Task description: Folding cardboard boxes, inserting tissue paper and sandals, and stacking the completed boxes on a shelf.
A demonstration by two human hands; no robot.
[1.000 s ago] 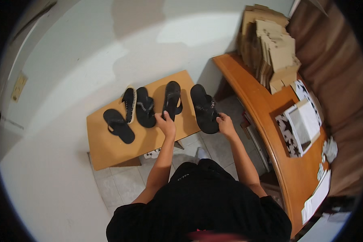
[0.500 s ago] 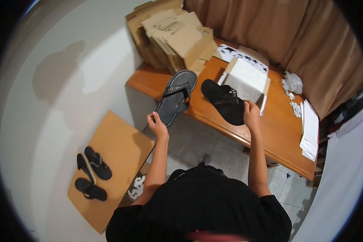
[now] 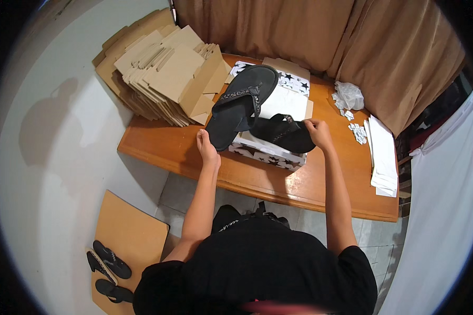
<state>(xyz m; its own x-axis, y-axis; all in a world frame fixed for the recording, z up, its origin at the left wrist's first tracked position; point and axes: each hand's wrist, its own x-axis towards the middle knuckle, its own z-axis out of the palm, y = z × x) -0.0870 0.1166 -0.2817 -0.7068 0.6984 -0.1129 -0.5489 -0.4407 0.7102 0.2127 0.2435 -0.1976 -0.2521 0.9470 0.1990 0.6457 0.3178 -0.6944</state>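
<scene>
Near floor: three black sandals left on a brown board.
Left hand: clamped on heel of black sandal, raised above the box, sole tilted.
Right hand: gripping second sandal, lowered into white star-print box on wooden table.
Far: flattened cardboard stack crowding box's left; curtain behind.

Stack of flattened cardboard boxes at my far left on wooden table. Brown curtain behind table. Crumpled white wad and small paper scraps to my right, near pile of white sheets. On floor at my left, tan board with three black sandals.
</scene>
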